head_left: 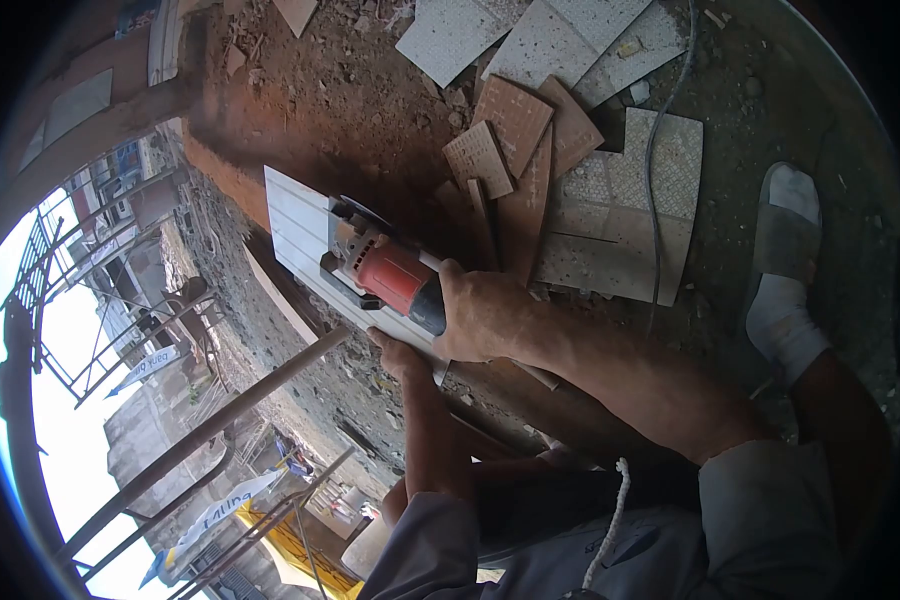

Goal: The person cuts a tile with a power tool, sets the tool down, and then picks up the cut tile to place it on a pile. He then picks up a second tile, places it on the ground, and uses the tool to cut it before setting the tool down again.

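Our right hand [482, 312] wraps the rear of the grinder [388, 276], which sits over the pale tile [305, 232]. Our left hand [400, 355] touches the tile's edge; whether it pinches, we can't tell. Grinder: likely weighty, body-gripped. Tile: stiff, brittle, edge-held.

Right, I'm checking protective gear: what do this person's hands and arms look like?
Neither the left hand nor the right hand wears a glove, and no watch shows. Plain grey sleeves end around the elbows, with no clear markings.
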`<state>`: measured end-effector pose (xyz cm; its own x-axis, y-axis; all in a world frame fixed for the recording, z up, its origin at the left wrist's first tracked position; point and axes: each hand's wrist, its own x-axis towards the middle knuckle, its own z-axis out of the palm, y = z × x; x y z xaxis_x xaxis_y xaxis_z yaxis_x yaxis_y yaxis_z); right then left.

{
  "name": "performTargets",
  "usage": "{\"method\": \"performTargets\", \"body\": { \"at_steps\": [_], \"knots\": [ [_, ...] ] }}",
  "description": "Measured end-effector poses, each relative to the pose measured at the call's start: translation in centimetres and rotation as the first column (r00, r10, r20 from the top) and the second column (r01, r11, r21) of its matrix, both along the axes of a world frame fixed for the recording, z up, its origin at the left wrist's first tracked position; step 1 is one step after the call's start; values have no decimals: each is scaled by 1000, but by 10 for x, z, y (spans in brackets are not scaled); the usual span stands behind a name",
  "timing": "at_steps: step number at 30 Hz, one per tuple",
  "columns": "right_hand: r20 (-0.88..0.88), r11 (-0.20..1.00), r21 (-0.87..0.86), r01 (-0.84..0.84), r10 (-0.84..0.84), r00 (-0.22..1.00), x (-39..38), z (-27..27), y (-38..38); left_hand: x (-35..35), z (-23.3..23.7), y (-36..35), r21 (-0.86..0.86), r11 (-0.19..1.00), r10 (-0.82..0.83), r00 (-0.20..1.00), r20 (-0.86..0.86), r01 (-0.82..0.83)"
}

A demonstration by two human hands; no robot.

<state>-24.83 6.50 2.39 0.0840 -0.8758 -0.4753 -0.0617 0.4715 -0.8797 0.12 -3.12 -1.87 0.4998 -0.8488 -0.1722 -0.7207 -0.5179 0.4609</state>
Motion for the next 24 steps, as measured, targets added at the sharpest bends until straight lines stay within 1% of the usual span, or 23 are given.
{"method": "performTargets", "body": {
  "at_steps": [2, 3, 5, 7, 8, 10, 11, 13, 14, 16, 17, 18, 21, 23, 24],
  "knots": [
    [-3, 1000, -3, -1, 1, 1000, -2, 1, 2, 3, -1, -2, -8, 1000, -24, 999, 24, 25],
    [-5, 1000, -5, -4, 4, 1000, -2, 1, 3, -6, 5, -1, 30, 999, 34, 999, 4, -34],
    [-5, 1000, 2, -5, 5, 1000, 1, 0, 4, -2, 4, -4, 72, 993, 92, 996, -15, -91],
    [-6, 1000, 6, -5, 5, 1000, 1, 0, 5, 20, -7, -16, 83, 977, 208, 966, -156, -197],
    [-2, 1000, 3, -2, 2, 1000, 0, 1, 6, 25, -11, -16, 82, 977, 207, 966, -155, -197],
    [3, 1000, 1, 1, -1, 1000, -1, 1, 7, 23, -12, -12, 53, 996, 79, 995, -63, -76],
    [4, 1000, 0, 2, -2, 1000, 0, 0, 7, 22, -10, -14, 53, 996, 78, 995, -62, -75],
    [4, 1000, -1, 3, -3, 1000, 0, 0, 8, 16, -3, -17, 151, 960, 259, 952, -163, -235],
    [5, 1000, -5, 7, -7, 1000, -1, 0, 8, 16, -4, -18, 151, 960, 259, 952, -163, -236],
    [7, 1000, -7, 11, -11, 1000, 0, 0, 9, 30, -11, -20, 143, 978, 174, 975, -140, -154],
    [8, 1000, -4, 7, -7, 1000, 0, 0, 10, 37, -15, -22, 145, 977, 174, 975, -139, -154],
    [6, 1000, -2, 3, -3, 1000, 0, 0, 10, 42, -17, -24, 169, 980, 121, 986, -113, -101],
    [0, 1000, 5, -2, 2, 1000, -2, 2, 11, 52, -20, -26, 206, 978, 48, 997, -67, -33],
    [-5, 1000, 1, 2, -2, 1000, 0, 1, 11, 49, -19, -25, 215, 976, 28, 998, -49, -16],
    [-8, 1000, -3, 7, -7, 1000, 1, 0, 12, 45, -16, -23, 198, 979, 65, 994, -92, -46]
  ]
}}
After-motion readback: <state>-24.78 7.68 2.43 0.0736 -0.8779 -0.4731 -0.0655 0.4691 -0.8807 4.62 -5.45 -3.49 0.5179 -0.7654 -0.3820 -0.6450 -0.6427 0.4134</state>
